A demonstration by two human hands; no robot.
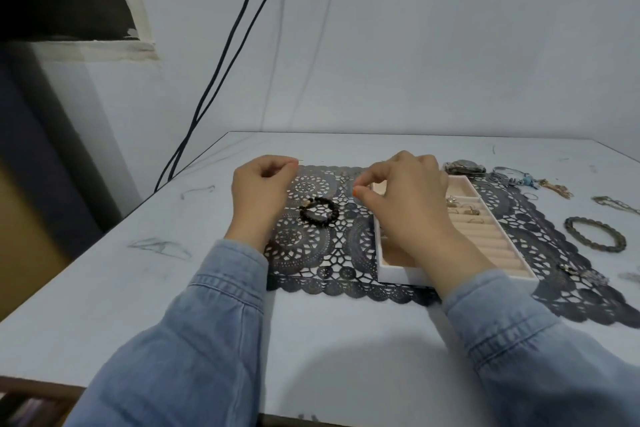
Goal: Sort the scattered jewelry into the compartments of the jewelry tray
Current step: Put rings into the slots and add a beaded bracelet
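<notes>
Right hand [408, 199] hovers pinched over tray [398, 277], likely for depositing; left hand [261, 192] curled alongside; any held item cannot be discerned.

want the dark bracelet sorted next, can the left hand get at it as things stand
Probably yes: the left hand is just beside the dark bracelet on the mat, with nothing between them. The hand is curled, though, and may be pinching something fine.
</notes>
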